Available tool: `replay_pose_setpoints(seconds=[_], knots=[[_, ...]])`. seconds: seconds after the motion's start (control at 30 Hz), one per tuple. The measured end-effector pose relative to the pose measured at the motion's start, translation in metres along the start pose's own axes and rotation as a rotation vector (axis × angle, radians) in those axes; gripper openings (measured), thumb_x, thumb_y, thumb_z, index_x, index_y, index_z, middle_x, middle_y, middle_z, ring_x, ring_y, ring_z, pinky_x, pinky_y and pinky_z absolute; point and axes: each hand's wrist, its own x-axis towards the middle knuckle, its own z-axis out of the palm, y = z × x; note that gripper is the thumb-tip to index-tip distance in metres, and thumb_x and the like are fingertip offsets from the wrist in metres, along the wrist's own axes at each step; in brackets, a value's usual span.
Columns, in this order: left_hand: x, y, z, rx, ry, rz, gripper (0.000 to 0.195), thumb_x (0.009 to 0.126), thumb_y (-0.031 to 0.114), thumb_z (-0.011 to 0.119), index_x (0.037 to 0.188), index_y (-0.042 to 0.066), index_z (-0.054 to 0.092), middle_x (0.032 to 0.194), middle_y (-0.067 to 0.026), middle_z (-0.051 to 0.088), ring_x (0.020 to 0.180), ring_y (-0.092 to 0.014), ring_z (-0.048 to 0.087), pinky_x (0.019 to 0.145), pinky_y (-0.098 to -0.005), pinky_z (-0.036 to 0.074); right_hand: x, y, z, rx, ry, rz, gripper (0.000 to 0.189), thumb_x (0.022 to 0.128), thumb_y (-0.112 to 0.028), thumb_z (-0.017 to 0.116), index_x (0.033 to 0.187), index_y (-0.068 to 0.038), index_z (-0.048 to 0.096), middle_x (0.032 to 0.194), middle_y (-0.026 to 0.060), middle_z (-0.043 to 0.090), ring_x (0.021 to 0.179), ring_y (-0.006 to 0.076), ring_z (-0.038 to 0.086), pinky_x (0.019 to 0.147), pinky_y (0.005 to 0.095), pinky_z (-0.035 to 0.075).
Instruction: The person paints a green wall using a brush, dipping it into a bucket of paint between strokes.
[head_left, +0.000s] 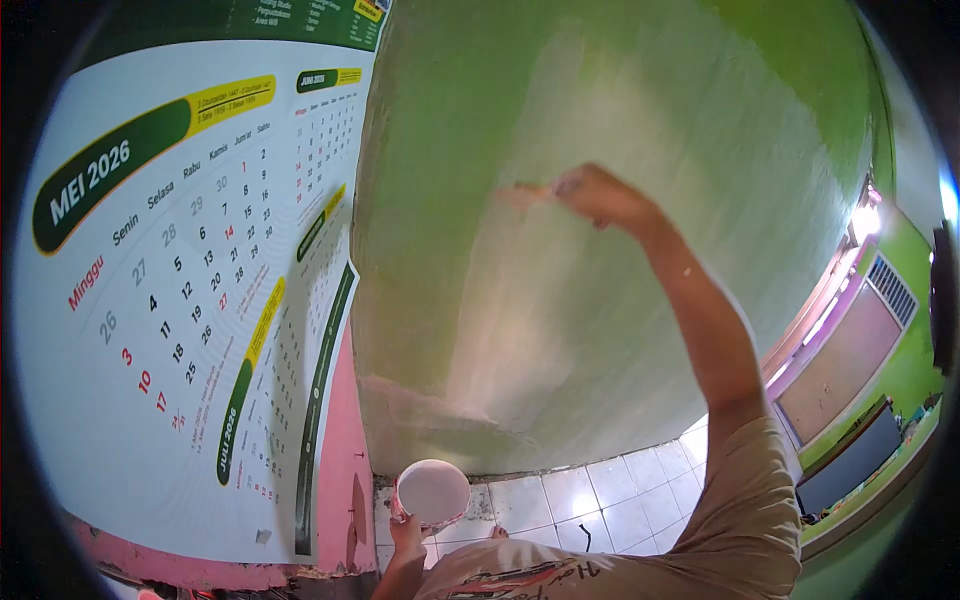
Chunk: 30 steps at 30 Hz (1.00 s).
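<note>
My right hand (592, 193) is raised in front of the green wall (427, 247), its fingers closed round the handle of a paintbrush (525, 196). Motion blurs the brush, and its bristle end points left against the wall. A pale, whitish patch spreads over the green behind and below that hand. Low down, my left hand (407, 534) grips the rim of a round bucket (433, 491) from its near left side. Pale contents show inside the bucket, which is held above the floor tiles.
A large printed calendar (172, 300) hangs close on the left, over a pink wall (343, 450). White tiles (525, 499) run along the wall's foot, with a small dark object (586, 536) on them. A door (840, 360) and a dark panel (847, 457) stand at right.
</note>
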Motion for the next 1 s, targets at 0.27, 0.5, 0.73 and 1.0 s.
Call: replay_pose_setpoints(seconds=[0.27, 0.5, 0.73, 1.0], knots=[[0.011, -0.016, -0.015, -0.007, 0.111, -0.024, 0.065, 0.073, 0.006, 0.065, 0.126, -0.001, 0.028, 0.122, -0.0213, 0.042, 0.104, -0.038, 0.055, 0.073, -0.0504, 0.057, 0.002, -0.034, -0.103, -0.209, 0.762, -0.107, 0.035, 0.088, -0.028, 0.047, 0.11, -0.006, 0.063, 0.084, 0.0193, 0.064, 0.066, 0.0287, 0.061, 0.058, 0.0382, 0.05], [0.027, -0.026, -0.021, -0.072, -0.086, 0.102, 0.066, 0.075, 0.003, 0.064, 0.133, 0.009, 0.034, 0.124, -0.015, 0.046, 0.105, -0.034, 0.056, 0.073, -0.0508, 0.057, 0.025, 0.032, 0.076, -0.523, 0.97, -0.285, 0.046, 0.084, -0.016, 0.052, 0.127, 0.001, 0.046, 0.074, 0.0193, 0.057, 0.064, 0.0312, 0.059, 0.06, 0.0415, 0.05], [0.004, -0.003, -0.006, -0.088, -0.054, 0.047, 0.065, 0.078, 0.003, 0.061, 0.136, 0.018, 0.035, 0.126, -0.0135, 0.046, 0.107, -0.033, 0.055, 0.072, -0.0498, 0.056, -0.075, 0.015, 0.198, -0.16, 0.397, -0.126, 0.035, 0.085, -0.013, 0.05, 0.116, 0.003, 0.052, 0.08, 0.0218, 0.06, 0.067, 0.036, 0.058, 0.065, 0.047, 0.049], [-0.008, 0.004, -0.001, -0.022, 0.006, 0.016, 0.052, 0.072, 0.007, 0.064, 0.121, 0.009, 0.046, 0.114, -0.0118, 0.055, 0.099, -0.025, 0.059, 0.079, -0.0473, 0.053, -0.003, 0.041, 0.054, -0.547, 0.315, -0.491, 0.022, 0.087, -0.016, 0.047, 0.075, 0.002, 0.054, 0.07, 0.0224, 0.057, 0.057, 0.0349, 0.053, 0.055, 0.0431, 0.042]])
